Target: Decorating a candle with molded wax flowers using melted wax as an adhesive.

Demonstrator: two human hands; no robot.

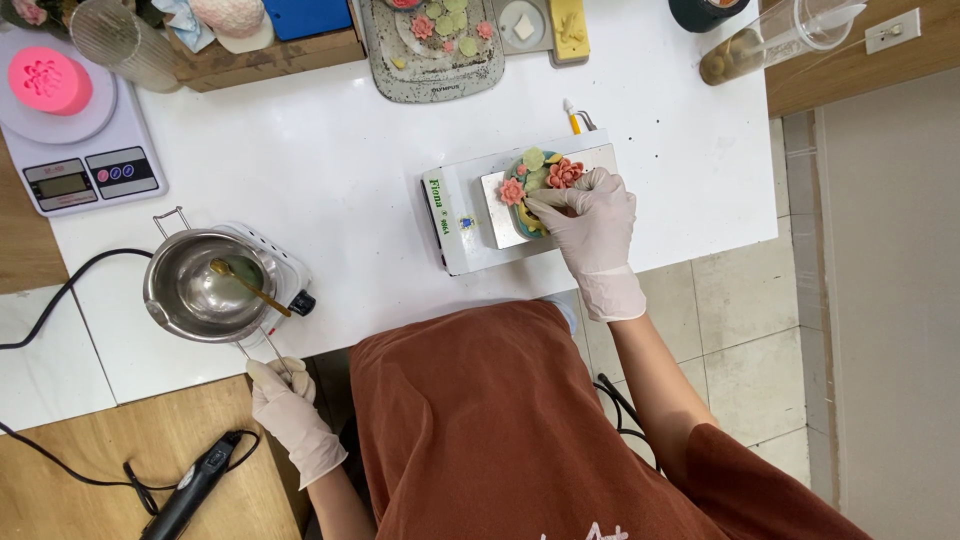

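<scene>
L hand (281, 391) grips 1 pot handle (268, 345) | R hand (590, 215) pinches 1 flower piece (540, 190)

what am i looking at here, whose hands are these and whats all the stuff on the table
This is a single picture from a camera worn on a person's head, looking straight down at their own two gloved hands and a white table. There is no machine doing the work.

The right hand touches a small arrangement of pink flowers and green leaves, which sits on a metal plate on a white box.

The left hand grips the wire handle of a small metal pot at the table's edge. A gold spoon lies in the pot.

Also there: a kitchen scale carrying a pink mould, a tray of loose flower pieces, and a black corded tool on the wooden surface below.
</scene>
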